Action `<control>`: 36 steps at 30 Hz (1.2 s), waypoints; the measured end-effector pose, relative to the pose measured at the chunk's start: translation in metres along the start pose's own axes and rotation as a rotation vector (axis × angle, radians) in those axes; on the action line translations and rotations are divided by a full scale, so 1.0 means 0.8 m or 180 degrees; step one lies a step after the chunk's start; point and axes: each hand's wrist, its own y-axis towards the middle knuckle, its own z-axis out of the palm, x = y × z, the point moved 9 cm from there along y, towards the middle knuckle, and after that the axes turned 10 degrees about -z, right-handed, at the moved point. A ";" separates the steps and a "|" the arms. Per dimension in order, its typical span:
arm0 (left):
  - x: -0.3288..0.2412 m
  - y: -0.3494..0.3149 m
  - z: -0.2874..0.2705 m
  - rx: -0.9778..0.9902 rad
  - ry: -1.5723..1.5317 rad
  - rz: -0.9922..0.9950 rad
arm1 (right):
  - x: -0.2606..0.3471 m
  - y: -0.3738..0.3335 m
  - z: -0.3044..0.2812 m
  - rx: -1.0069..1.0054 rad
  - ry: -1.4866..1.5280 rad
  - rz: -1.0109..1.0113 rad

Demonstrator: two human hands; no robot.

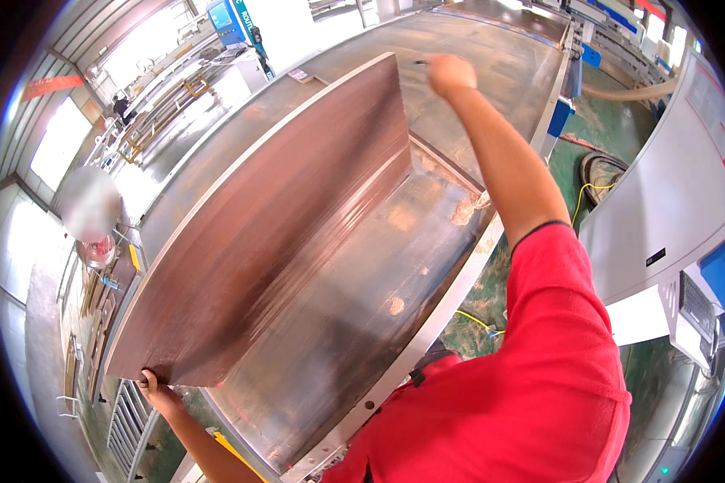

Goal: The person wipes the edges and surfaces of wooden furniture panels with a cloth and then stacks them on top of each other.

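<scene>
A large brown wood-grain panel (pixel 274 233) stands tilted on its long edge on the machine table (pixel 362 266), its pale upper edge running from lower left to far right. My left hand (pixel 157 390) grips the panel's near left corner, thumb on the brown face. Off the panel's far right end, my right hand (pixel 453 76) is raised over the table with its fingers closed. A small dark tip (pixel 421 62) sticks out of that hand to the left; what it belongs to is hidden.
Sawdust heaps (pixel 463 211) lie by a thin strip (pixel 447 161) on the table. A white cabinet (pixel 669 185) stands at right, with a coiled hose (pixel 602 173) on the green floor. A blue control panel (pixel 227 22) stands at the back. Another person (pixel 93 209) is at far left.
</scene>
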 end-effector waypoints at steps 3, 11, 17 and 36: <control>0.003 0.009 -0.017 -0.0156 -0.0069 -0.0045 | -0.137 -0.025 0.073 -0.0546 0.0976 0.1242; -0.001 0.011 -0.010 0.0231 -0.0046 -0.0315 | -0.034 -0.120 0.277 -0.0055 0.4048 0.1397; -0.006 0.001 0.006 -0.0039 -0.0132 -0.0255 | -0.034 -0.025 0.163 -0.0446 0.4184 0.1190; -0.032 -0.025 0.022 -0.0450 -0.0365 0.0012 | 0.572 -0.192 -0.105 -0.0304 0.2468 -0.3386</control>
